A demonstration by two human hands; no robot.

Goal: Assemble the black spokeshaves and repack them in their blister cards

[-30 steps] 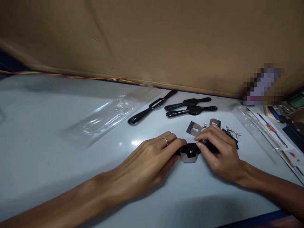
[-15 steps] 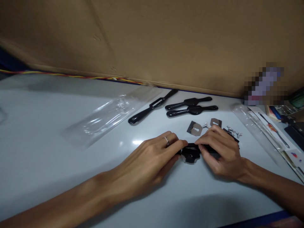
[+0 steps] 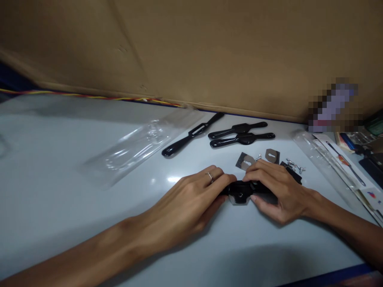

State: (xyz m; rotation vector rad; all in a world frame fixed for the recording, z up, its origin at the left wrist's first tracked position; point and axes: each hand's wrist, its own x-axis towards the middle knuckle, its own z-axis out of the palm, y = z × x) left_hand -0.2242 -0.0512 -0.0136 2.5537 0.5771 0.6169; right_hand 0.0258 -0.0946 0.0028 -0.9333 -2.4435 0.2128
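A black spokeshave (image 3: 240, 187) lies level between my hands at the front of the table, with the edge of a grey metal blade showing at its near side. My left hand (image 3: 199, 193), with a ring on one finger, is closed around its left handle. On the other side my right hand (image 3: 277, 193) grips the right handle, thumb in front and fingertips over the top of the body. Both handles are mostly hidden by my fingers. Just behind the right hand lie two loose slotted blades (image 3: 272, 156), small silver thumbscrews (image 3: 295, 164) and a black plate (image 3: 292, 173).
Three more black spokeshave bodies (image 3: 248, 138) lie farther back. A clear plastic sleeve (image 3: 134, 151) is at left, another with a printed card (image 3: 344, 159) at right. A cardboard wall (image 3: 191, 52) and a twisted cable (image 3: 104, 97) border the table's back.
My right fingers have shifted from a pinch at the spokeshave's middle to a grip on its right side. The body and blade have turned squarer together; my left hand stays put.
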